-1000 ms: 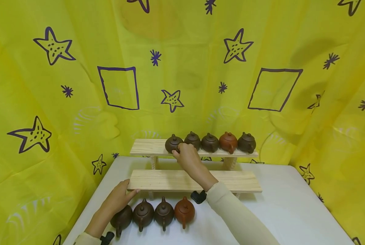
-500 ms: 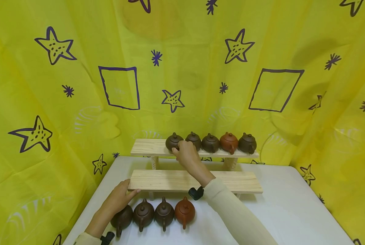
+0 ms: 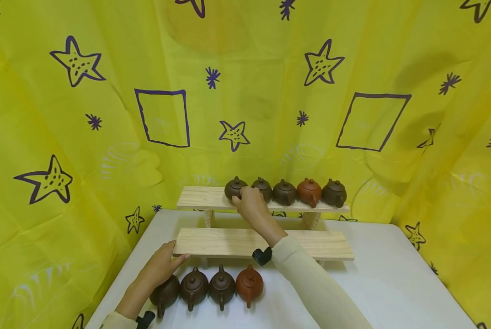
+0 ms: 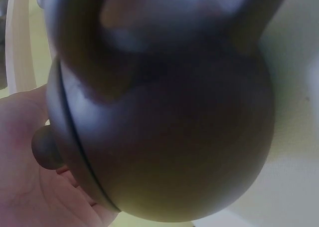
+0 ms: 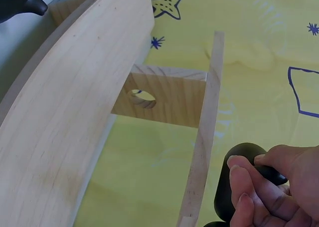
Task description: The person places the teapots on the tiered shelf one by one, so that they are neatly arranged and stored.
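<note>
In the head view, my right hand (image 3: 253, 211) pinches the handle of the leftmost dark brown teapot (image 3: 235, 187) on the upper wooden shelf (image 3: 202, 197). The right wrist view shows thumb and fingers (image 5: 239, 179) closed on that handle, with the teapot's dark body (image 5: 230, 187) beyond. My left hand (image 3: 157, 267) rests against the left front corner of the lower wooden shelf (image 3: 245, 242), thumb along its front edge. Below that hand stands a brown teapot (image 3: 165, 292), partly covered by it; this teapot (image 4: 174, 137) fills the left wrist view.
Beside the pinched teapot, the upper shelf bears more dark teapots (image 3: 284, 192) and a reddish one (image 3: 309, 192). On the white table (image 3: 393, 283), two brown teapots (image 3: 222, 285) and a reddish teapot (image 3: 249, 285) continue the front row. Yellow patterned cloth (image 3: 245, 91) surrounds the table.
The pinched teapot has shifted slightly up in the head view, toward the back of the upper shelf or above it; my right hand moved with it. The left hand stays at the lower shelf's corner.
</note>
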Tool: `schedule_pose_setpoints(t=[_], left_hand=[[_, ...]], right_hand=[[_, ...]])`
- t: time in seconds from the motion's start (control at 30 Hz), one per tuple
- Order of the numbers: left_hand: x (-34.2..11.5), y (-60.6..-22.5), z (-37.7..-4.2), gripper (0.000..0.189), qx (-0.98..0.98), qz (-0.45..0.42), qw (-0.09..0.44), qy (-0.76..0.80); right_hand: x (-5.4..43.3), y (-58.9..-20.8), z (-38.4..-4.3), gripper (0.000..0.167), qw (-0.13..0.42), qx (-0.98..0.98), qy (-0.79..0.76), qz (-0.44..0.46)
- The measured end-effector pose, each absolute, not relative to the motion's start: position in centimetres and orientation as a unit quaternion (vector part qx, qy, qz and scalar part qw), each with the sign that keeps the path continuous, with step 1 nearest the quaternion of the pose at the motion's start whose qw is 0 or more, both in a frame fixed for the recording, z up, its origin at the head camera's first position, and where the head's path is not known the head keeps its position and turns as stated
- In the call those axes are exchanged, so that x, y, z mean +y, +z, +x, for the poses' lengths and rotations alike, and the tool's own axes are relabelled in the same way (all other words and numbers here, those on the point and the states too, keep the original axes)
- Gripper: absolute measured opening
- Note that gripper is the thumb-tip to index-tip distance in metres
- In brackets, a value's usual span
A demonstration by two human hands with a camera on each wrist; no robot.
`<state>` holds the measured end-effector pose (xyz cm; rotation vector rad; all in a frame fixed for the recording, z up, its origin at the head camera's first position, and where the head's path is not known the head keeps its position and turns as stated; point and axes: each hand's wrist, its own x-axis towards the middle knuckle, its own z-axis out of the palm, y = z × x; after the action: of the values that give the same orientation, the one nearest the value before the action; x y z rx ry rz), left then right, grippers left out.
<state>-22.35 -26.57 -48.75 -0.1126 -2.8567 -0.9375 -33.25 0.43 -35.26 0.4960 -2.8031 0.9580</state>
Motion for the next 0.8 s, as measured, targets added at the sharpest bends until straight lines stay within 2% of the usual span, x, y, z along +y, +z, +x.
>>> schedule_pose_setpoints(t=[0.57, 0.8], left_hand=[[-26.5, -48.9, -22.5, 0.069, -0.946, -0.028, 0.054, -0.319], [-26.6, -48.8, -22.5, 0.071, -0.946, -0.025, 0.048, -0.320]], right_hand=[[0.0, -36.3, -34.1, 0.041, 0.090, -0.933, 0.307, 0.163], [-0.3, -36.7, -34.5, 0.049, 0.093, -0.932, 0.314, 0.155]])
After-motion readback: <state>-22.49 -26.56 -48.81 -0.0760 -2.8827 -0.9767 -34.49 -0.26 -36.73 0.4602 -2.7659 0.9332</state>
